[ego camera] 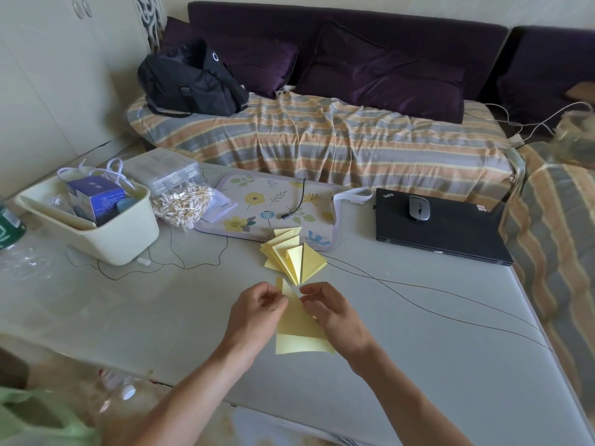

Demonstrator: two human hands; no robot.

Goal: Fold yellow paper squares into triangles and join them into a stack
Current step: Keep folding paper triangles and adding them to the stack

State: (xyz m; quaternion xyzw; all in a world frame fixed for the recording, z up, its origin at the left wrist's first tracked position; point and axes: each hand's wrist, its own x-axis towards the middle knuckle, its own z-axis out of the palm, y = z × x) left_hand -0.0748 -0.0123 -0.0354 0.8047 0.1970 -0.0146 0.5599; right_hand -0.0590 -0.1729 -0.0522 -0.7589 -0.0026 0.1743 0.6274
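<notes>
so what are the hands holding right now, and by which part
Both hands hold one yellow paper piece: the left hand and right hand each pinch its top edge, fingers curled.

Pale grey-green counter (402, 349) under even daylight, dark purple sofa (347, 30) far beyond the fingers, striped orange-and-grey cover (322, 140) over its seat, two purple cushions (380, 82), cream cabinet doors (48, 75) far to the left, patterned curtain (146, 17) beside them

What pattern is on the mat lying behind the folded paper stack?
Flowers, yellow and blue with green leaves, on a pale mat; head view.
</notes>
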